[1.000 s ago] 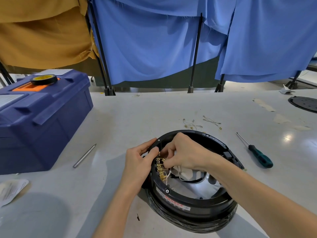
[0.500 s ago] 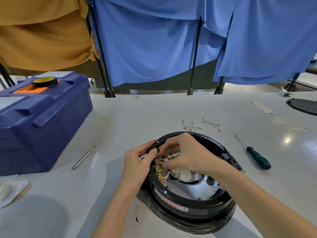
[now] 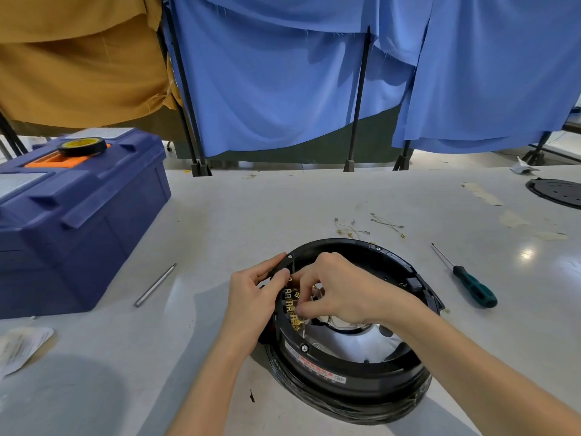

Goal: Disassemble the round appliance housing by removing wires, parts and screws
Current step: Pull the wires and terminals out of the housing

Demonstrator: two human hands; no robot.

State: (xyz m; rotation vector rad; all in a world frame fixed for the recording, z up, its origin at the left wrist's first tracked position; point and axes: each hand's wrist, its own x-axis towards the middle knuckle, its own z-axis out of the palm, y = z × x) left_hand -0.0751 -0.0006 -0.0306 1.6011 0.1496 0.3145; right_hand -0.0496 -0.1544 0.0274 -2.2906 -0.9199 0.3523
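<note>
At lower centre of the frame a round black housing (image 3: 352, 383) lay on the white table (image 3: 235, 215), the left hand (image 3: 251, 305) gripping its left rim while the right hand (image 3: 342, 291) reached inside and pinched at the row of brass terminals (image 3: 293, 311) on the inner wall. A green-handled screwdriver (image 3: 474, 289) lay to its right, loose wires (image 3: 349, 229) just above it, and a thin metal rod (image 3: 155, 284) to its left. A blue toolbox (image 3: 78, 221) with a tape roll (image 3: 82, 146) on its lid filled the left side, and blue cloth (image 3: 283, 73) hung across the top.
</note>
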